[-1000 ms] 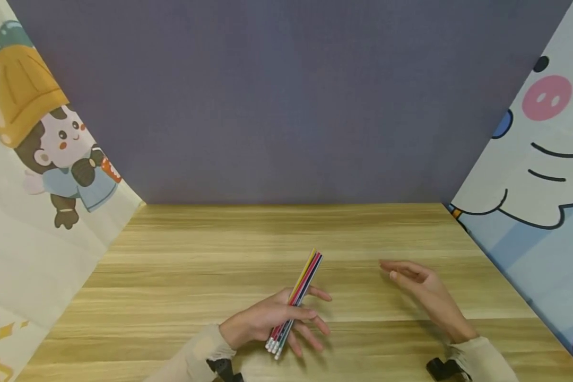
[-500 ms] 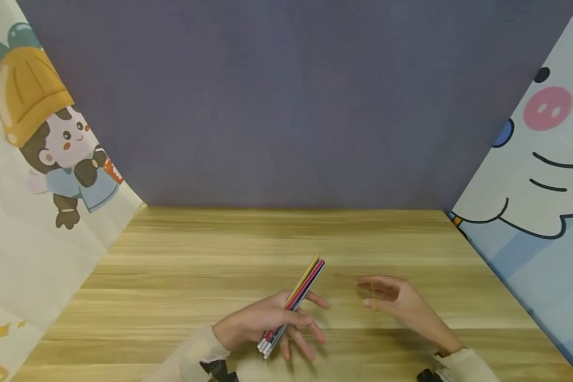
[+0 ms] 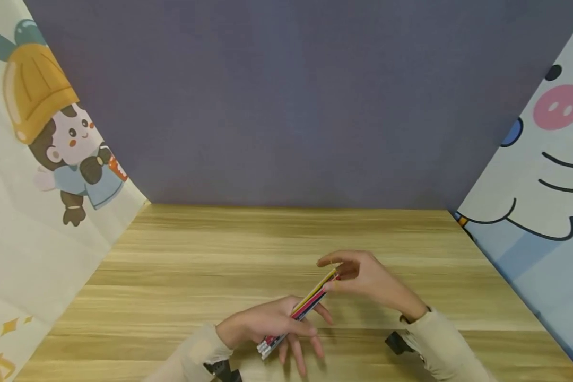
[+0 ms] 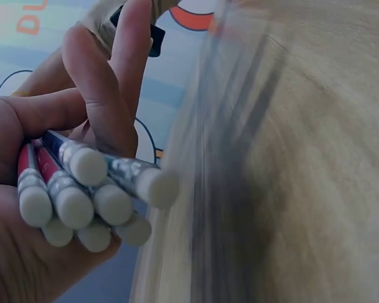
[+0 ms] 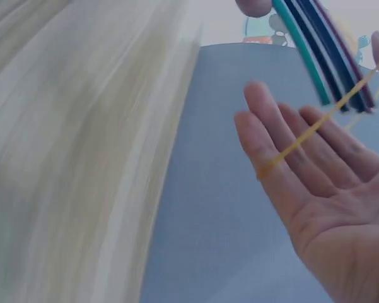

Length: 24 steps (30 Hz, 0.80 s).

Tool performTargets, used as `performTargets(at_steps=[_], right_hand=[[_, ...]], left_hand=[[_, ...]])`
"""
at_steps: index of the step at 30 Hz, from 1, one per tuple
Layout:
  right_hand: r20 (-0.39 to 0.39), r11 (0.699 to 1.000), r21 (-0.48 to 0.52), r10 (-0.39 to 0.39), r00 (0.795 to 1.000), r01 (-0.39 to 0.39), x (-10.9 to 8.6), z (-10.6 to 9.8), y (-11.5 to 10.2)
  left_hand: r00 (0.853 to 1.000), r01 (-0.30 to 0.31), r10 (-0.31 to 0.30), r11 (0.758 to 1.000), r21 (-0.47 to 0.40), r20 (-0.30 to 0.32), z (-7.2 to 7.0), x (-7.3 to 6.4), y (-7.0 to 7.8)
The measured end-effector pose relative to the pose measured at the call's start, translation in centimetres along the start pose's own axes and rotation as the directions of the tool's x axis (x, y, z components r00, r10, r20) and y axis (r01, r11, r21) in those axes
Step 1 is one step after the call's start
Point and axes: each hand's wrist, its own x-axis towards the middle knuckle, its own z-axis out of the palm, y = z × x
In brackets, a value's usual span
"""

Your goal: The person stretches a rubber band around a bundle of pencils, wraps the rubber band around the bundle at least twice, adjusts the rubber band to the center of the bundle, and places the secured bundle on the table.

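Observation:
A bundle of several pencils (image 3: 310,302) slants across my left hand (image 3: 272,321), which grips it between the thumb and the palm side while the other fingers spread. White eraser ends (image 4: 74,207) cluster at the near end in the left wrist view. Over the thumb and index finger of my right hand (image 3: 370,278) a thin yellow rubber band (image 5: 312,129) is stretched; the fingers are extended. That hand is at the far end of the bundle, and the pencil tips (image 5: 331,57) lie close to the band. Whether they pass through the loop I cannot tell.
Both hands are above a wood-grain table (image 3: 196,254). A dark grey panel (image 3: 286,106) rises at its back edge. Cartoon-printed sheets stand on the left (image 3: 9,223) and right (image 3: 520,249). Each wrist carries a black camera mount (image 3: 397,343).
My right hand has moved left with the rubber band, up to the far end of the pencils. The left hand stays nearly in place, the bundle now leaning further right.

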Motion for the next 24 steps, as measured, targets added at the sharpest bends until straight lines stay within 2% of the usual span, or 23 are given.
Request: performTargets(at_steps=[5, 12, 18, 24], right_hand=[[0.088, 1.000, 0.013, -0.001, 0.996, 0.000, 0.0, 0.6, 0.4], [0.143, 0.998, 0.056, -0.026, 0.989, 0.018, 0.1, 0.6, 0.5], [0.145, 0.999, 0.047, -0.010, 0.989, 0.003, 0.2, 0.7, 0.3], [0.143, 0.996, 0.087, -0.028, 0.989, 0.016, 0.2, 0.2, 1.0]], left_hand=[[1.000, -0.005, 0.004, 1.000, 0.030, 0.031, 0.2, 0.2, 0.0], [0.999, -0.023, 0.020, 0.996, 0.081, 0.029, 0.5, 0.0, 0.2], [1.000, -0.007, 0.007, 0.996, 0.094, 0.001, 0.5, 0.0, 0.2], [0.999, -0.038, 0.040, 0.993, 0.111, -0.014, 0.0, -0.3, 0.5]])
